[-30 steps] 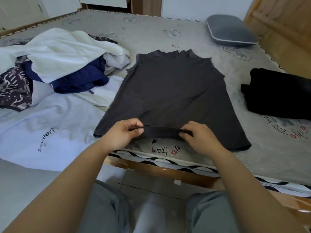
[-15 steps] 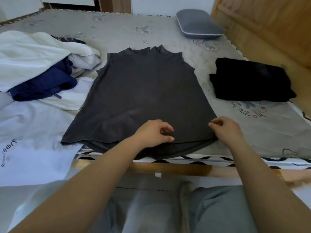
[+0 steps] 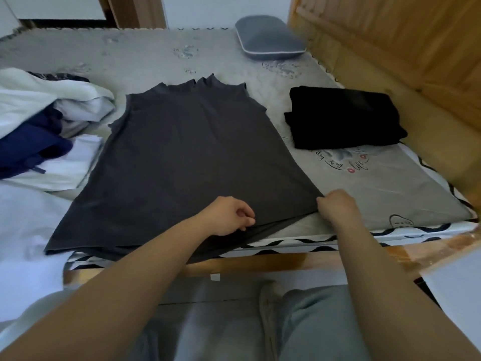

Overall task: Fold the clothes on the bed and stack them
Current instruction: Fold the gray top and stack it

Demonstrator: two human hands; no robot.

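Two hands work the near hem of a dark grey sleeveless top point(image 3: 192, 157), which lies flat on the bed point(image 3: 156, 56) with its collar pointing away from us and its hem at the near mattress edge. Our left hand point(image 3: 229, 216) rests near the middle of the hem, thumb and forefinger pinched together on the fabric, the other fingers curled in. Our right hand point(image 3: 337, 207) grips the hem's right corner, fingers closed into a loose fist around the cloth. Between the two hands the hem is slightly lifted and an under layer of the same fabric shows beneath it, hanging a little over the bed edge. Right of the top, apart from it, sits a folded black garment point(image 3: 343, 117) on the grey printed mattress cover. Left of the top lies a loose heap of unfolded clothes point(image 3: 46, 121): white pieces, a navy one, a patterned one partly hidden at the back. One white piece touches the top's left edge. A grey pillow point(image 3: 268, 37) lies at the far side by the wooden headboard point(image 3: 390, 48). Our legs in grey trousers point(image 3: 312, 321) show below the bed frame.
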